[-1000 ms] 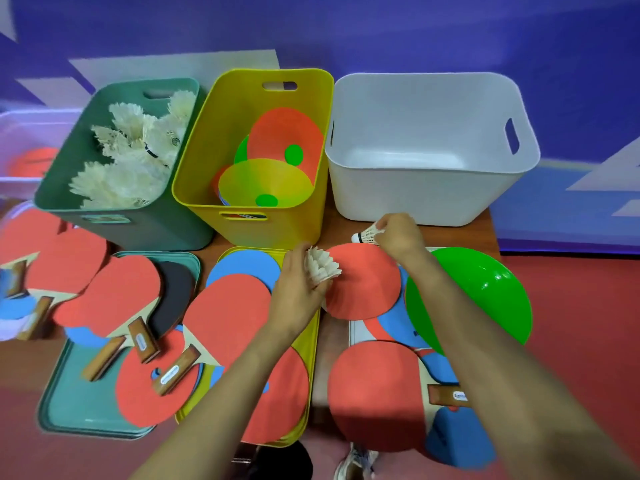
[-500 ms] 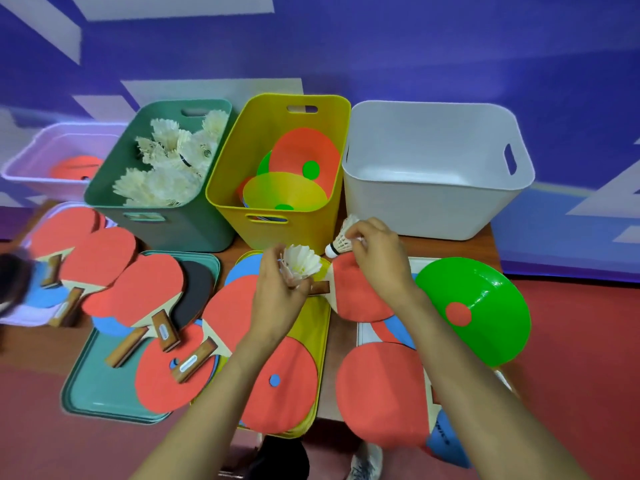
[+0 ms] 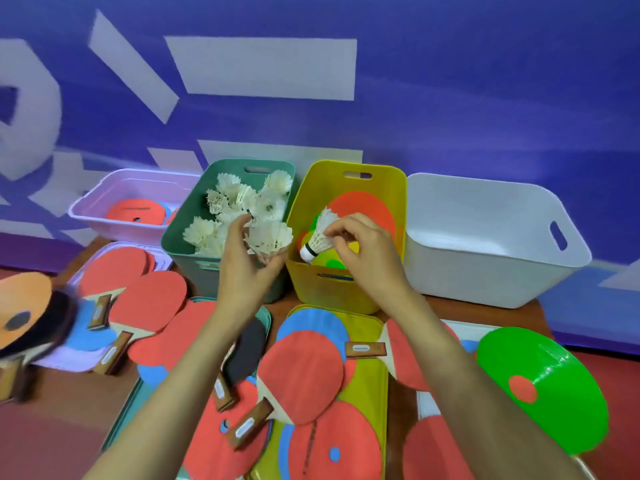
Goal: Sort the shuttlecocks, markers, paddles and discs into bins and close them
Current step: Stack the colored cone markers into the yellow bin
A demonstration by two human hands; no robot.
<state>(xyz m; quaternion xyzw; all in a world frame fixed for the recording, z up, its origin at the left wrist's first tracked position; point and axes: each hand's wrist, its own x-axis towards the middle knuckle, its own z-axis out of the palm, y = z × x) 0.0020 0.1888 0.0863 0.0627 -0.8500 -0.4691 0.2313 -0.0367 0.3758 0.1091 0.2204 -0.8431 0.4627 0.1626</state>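
While paddles (image 3: 301, 375) & a green disc (image 3: 554, 386) wait on lids at the table's near edge, shuttlecock sorting is in hand. L hand (image 3: 242, 275) grips one feather shuttlecock (image 3: 268, 239) at the green bin's (image 3: 183, 261) near-right corner; R hand (image 3: 367, 251) pinches a second shuttlecock (image 3: 320, 237) over the yellow disc bin (image 3: 325, 289). Next, prob: carry that one left over the green bin w/ the rest, then release both
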